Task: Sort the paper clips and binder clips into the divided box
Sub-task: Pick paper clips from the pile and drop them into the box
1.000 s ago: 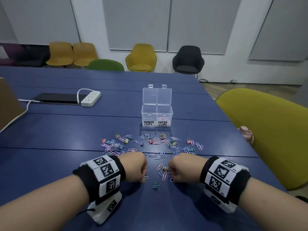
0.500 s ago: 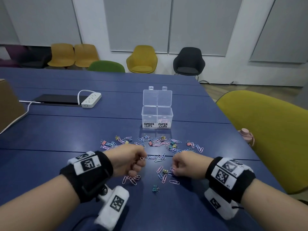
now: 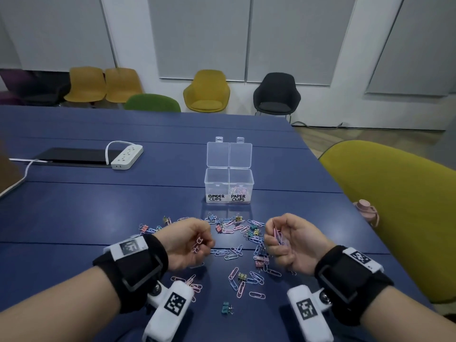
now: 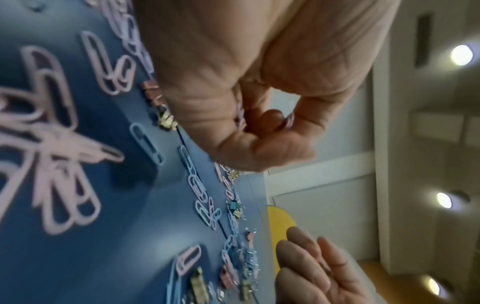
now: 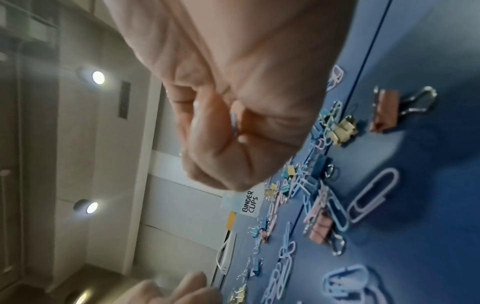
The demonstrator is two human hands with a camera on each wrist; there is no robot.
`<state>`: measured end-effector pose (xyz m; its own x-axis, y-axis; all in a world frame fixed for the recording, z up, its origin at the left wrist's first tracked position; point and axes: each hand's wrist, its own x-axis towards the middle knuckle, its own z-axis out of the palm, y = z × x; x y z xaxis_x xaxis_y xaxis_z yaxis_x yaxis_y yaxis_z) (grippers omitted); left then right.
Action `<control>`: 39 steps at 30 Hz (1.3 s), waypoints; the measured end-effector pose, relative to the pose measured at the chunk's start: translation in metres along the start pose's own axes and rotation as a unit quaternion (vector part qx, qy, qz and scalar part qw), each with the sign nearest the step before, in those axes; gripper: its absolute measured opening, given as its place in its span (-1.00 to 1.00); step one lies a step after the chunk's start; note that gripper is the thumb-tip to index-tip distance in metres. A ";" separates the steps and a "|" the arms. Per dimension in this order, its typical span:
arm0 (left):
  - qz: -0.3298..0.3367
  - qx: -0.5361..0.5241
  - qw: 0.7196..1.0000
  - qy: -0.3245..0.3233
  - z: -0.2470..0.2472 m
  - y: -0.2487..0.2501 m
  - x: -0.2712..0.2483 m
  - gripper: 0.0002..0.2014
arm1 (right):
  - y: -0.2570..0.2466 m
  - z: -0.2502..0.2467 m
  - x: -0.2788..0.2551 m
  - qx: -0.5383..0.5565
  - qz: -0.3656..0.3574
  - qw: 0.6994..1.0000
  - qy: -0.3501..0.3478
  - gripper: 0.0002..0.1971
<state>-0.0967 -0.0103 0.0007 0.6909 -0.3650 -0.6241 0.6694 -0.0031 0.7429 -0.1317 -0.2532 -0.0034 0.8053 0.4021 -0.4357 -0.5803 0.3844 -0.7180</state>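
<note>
A clear divided box (image 3: 229, 186) stands open on the blue table, labelled BINDER CLIPS on the left and PAPER CLIPS on the right; some pink paper clips (image 3: 238, 190) lie in the right compartment. Pink and blue paper clips (image 3: 233, 251) and small binder clips (image 3: 242, 276) are scattered in front of it. My left hand (image 3: 195, 243) is raised above the table, fingers curled round several pink paper clips (image 3: 196, 245). My right hand (image 3: 283, 239) is raised too, gripping a bunch of pink and blue paper clips (image 3: 278, 236). In the left wrist view the curled fingers (image 4: 270, 121) pinch clips.
A white power strip (image 3: 127, 156) and a flat black device (image 3: 74, 155) lie at the back left. A yellow-green chair (image 3: 394, 193) stands close on the right, with a pink bottle (image 3: 367, 211) beside the table edge. More chairs line the far wall.
Both hands have lifted off the table and turned palm-inward, each carrying paper clips gathered from the pile. They were fists resting on the table a second ago.
</note>
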 end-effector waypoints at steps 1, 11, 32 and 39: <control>0.001 0.027 1.000 -0.007 0.002 0.003 0.004 -0.77 | 0.000 -0.001 0.003 -0.023 0.008 1.000 0.010 -0.77; -0.011 0.212 0.974 -0.083 0.030 0.093 0.048 -0.79 | -0.054 0.001 0.031 -0.698 0.050 0.695 0.164 -0.52; 0.300 0.080 0.942 0.124 0.025 0.130 0.091 -0.57 | -0.120 0.035 0.168 -0.340 -0.333 0.856 0.200 -0.54; 0.277 0.264 0.922 0.057 0.022 0.105 0.075 -0.75 | -0.123 0.025 0.135 -0.321 -0.304 0.873 0.206 -0.50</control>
<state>0.0188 -0.0584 0.0371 0.9316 -0.3458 -0.1121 -0.0006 -0.3097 0.9508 0.0448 -0.2250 0.0397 0.9929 -0.0975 0.0679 0.0499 -0.1762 -0.9831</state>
